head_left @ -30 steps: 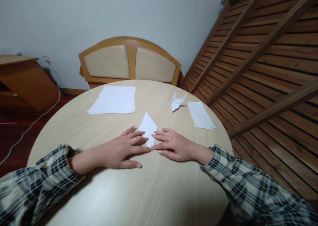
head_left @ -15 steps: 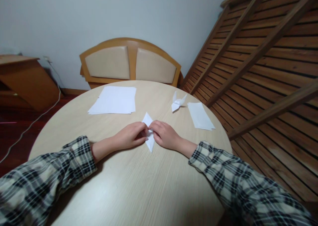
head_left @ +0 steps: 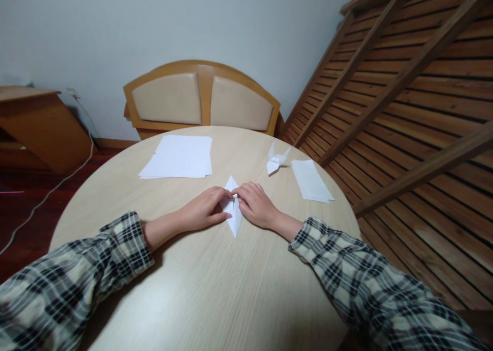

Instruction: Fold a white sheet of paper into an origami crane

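Observation:
A diamond-shaped piece of folded white paper (head_left: 235, 225) lies on the table between my hands, its pointed ends toward and away from me. My left hand (head_left: 204, 208) grips its left side, index finger on the upper part and thumb lower down, with a gap between them. From the other side my right hand (head_left: 257, 205) holds the right edge, its curled fingertips meeting the left fingertips near the middle. The fingers partly hide the paper's centre and right edge. A finished-looking origami crane (head_left: 276, 161) stands beyond my right hand.
On the round wooden table (head_left: 192, 289), a stack of white sheets (head_left: 179, 155) lies at back left, and smaller white paper strips (head_left: 311, 180) at right. Behind are a padded headboard (head_left: 202, 96), a slatted wooden frame (head_left: 416, 109) and a brown cabinet (head_left: 42, 130).
My left fingers have spread, thumb apart from index finger, uncovering more of the paper's left side. My right hand has shifted slightly up. The paper remains between both hands.

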A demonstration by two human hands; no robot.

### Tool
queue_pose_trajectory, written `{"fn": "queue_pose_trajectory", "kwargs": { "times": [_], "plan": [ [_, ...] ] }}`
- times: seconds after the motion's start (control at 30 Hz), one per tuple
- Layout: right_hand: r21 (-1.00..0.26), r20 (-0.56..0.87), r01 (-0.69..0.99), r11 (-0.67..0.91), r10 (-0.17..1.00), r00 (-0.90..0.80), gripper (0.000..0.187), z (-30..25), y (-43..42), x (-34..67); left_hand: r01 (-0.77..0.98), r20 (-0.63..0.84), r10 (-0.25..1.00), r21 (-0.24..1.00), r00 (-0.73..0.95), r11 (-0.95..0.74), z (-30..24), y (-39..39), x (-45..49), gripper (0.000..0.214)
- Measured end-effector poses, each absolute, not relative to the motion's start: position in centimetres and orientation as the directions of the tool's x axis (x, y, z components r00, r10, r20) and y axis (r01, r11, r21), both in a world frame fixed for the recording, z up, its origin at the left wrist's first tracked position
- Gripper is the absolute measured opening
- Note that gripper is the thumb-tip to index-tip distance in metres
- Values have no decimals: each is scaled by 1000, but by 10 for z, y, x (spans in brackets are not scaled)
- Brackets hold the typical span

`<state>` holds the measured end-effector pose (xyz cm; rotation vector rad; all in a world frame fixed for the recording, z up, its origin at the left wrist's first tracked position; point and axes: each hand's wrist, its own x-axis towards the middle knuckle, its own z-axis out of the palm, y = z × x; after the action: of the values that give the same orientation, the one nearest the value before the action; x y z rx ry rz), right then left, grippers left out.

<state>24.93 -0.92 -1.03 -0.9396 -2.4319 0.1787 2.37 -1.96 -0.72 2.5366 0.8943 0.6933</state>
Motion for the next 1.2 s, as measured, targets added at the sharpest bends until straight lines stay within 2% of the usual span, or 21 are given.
{"fn": "queue_pose_trajectory", "kwargs": {
  "times": [0.1, 0.2, 0.27, 0.4, 0.53, 0.67, 0.9, 1.2],
  "plan": [
    [-369, 456, 546, 752, 659, -599, 18, -8, -9, 251, 462, 341, 641, 474, 688, -749, -8, -19, 22, 40],
    [-470, 445, 507, 722, 691, -570, 18, -7, -7, 256, 459, 363, 631, 457, 685, -762, -9, -20, 22, 41],
    [-495, 429, 498, 712, 699, -572, 19, -6, -5, 261, 466, 371, 625, 436, 686, -770, -9, -20, 21, 38],
    [-427, 398, 466, 775, 624, -673, 18, -3, -2, 272, 433, 368, 555, 365, 746, -824, -7, -19, 15, 26],
    [-395, 369, 399, 828, 540, -756, 15, 0, -2, 281, 374, 371, 458, 278, 808, -885, -2, -15, 4, 31],
    [-404, 355, 384, 830, 529, -771, 16, 1, -2, 284, 321, 372, 391, 237, 842, -917, 3, -9, -5, 38],
    [-380, 325, 406, 831, 531, -782, 16, 5, -4, 282, 376, 311, 473, 322, 824, -869, -1, -5, -5, 49],
    [-362, 328, 413, 835, 529, -782, 17, 5, -5, 281, 380, 294, 469, 313, 833, -870, -2, -4, -5, 51]
  ]
}}
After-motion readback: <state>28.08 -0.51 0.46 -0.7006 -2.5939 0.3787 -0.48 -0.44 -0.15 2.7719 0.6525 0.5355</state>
